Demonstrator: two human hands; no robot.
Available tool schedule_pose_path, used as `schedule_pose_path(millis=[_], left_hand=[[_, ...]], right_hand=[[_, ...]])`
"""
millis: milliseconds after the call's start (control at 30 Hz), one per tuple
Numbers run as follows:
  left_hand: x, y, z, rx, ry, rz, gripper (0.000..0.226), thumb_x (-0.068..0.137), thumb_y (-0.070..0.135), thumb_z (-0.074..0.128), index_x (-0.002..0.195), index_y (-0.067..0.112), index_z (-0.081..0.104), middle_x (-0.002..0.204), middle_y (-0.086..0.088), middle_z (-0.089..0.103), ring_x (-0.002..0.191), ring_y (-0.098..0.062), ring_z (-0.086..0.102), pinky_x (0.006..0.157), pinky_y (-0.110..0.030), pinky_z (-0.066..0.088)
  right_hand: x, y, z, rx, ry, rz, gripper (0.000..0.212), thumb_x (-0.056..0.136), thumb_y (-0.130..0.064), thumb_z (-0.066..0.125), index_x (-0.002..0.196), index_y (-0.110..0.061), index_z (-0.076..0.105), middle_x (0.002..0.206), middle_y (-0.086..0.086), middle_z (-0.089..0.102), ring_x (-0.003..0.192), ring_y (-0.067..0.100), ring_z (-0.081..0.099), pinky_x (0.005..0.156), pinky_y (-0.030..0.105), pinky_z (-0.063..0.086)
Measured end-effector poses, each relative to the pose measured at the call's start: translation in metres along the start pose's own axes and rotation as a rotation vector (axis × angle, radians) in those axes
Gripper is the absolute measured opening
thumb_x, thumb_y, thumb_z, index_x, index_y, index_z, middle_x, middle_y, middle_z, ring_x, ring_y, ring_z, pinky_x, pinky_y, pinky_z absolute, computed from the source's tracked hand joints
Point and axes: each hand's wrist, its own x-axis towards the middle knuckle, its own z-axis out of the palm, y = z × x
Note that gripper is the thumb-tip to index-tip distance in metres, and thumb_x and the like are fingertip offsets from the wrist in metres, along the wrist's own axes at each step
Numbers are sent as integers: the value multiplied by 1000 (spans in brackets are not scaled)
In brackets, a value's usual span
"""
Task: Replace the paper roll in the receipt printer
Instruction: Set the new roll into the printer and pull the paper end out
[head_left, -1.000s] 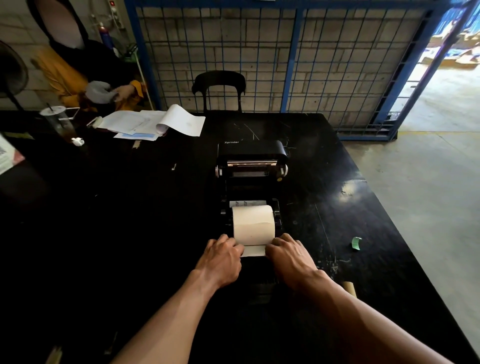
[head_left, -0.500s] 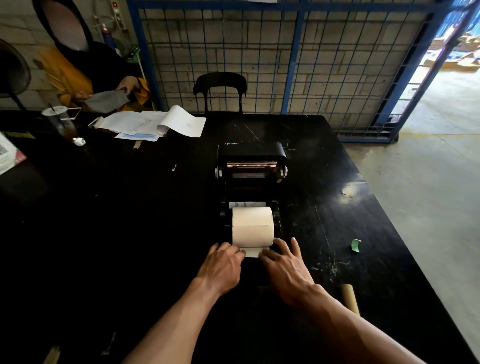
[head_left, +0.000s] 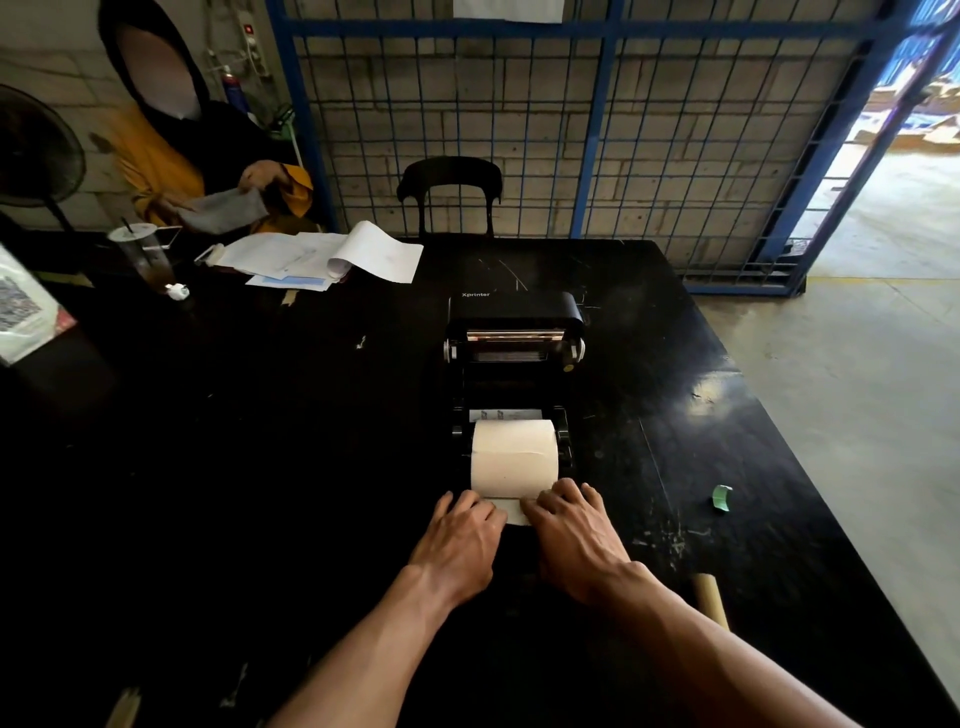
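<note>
Head view, the only 1 we have: the black receipt printer (head_left: 514, 364) sits mid-worktop (head_left: 260, 467) with its lid tipped back toward 12 o'clock. We see the paper roll (head_left: 514, 454) lying in the open bay at the printer's 6 o'clock end, its loose tail (head_left: 511, 510) drawn out toward us.

Our left hand (head_left: 457, 545) rests knuckles-up at the tail's 9 o'clock edge, fingers curled onto the paper. Our right hand (head_left: 576, 535) lies at the 3 o'clock edge, fingers fairly flat and pressing the tail down. Neither hand is wrapped around the roll.

A green scrap (head_left: 722, 499) lies at 3 o'clock, well apart. A cardboard core (head_left: 709, 597) lies near our right forearm. Loose papers (head_left: 322, 254) sit at 11 o'clock.
</note>
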Motion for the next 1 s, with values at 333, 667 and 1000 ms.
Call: schedule_pose_path(millis=[333,667,1000], left_hand=[[1,2,0,42,-64,-38,53,93,4,38,146,9,39,146,-4,45,141,-21,23,118,-53,14],[-8,8,3,60,-19,1,46,97,4,31,141,7,46,143,-6,49,142,-21,24,119,-50,12],[-20,8,5,-50,3,6,51,86,1,43,134,13,55,136,-2,57,135,-18,35,118,-51,13]], right_hand=[[-2,2,6,16,-49,-16,60,95,-42,57,148,-19,42,151,-5,48,147,27,23,120,63,6],[-11,4,9,41,-34,-35,45,97,-36,50,138,-20,50,142,-5,55,147,25,26,120,63,2],[-16,11,11,64,-9,-70,41,98,-38,44,133,-22,56,126,1,65,134,23,41,120,53,14]])
